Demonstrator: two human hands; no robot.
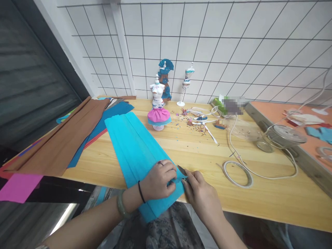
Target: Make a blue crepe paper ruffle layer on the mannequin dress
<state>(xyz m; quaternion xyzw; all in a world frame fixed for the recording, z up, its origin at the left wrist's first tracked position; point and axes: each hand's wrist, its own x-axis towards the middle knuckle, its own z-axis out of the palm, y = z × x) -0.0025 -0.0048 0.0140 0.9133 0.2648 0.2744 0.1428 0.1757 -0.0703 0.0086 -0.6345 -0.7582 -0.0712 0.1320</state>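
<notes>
A long sheet of turquoise crepe paper [135, 145] lies slantwise over the table, its near end hanging past the front edge. My left hand [161, 180] pinches the paper close to its right edge. Right beside it, my right hand [199, 190] is closed around scissors [182, 170], whose blade tip shows at the paper's edge; the handles are hidden in my fingers. Beyond the sheet stands a small white dress form [157, 91] wearing a pink and blue paper skirt [158, 117].
Brown crepe paper [62, 135] and other coloured sheets are piled at left. Two more small dress forms, one dressed in blue [165, 79] and one whitish [188, 77], stand by the wall. Paper scraps [197, 126], a tape roll [238, 174] and a cord [275, 177] lie at right.
</notes>
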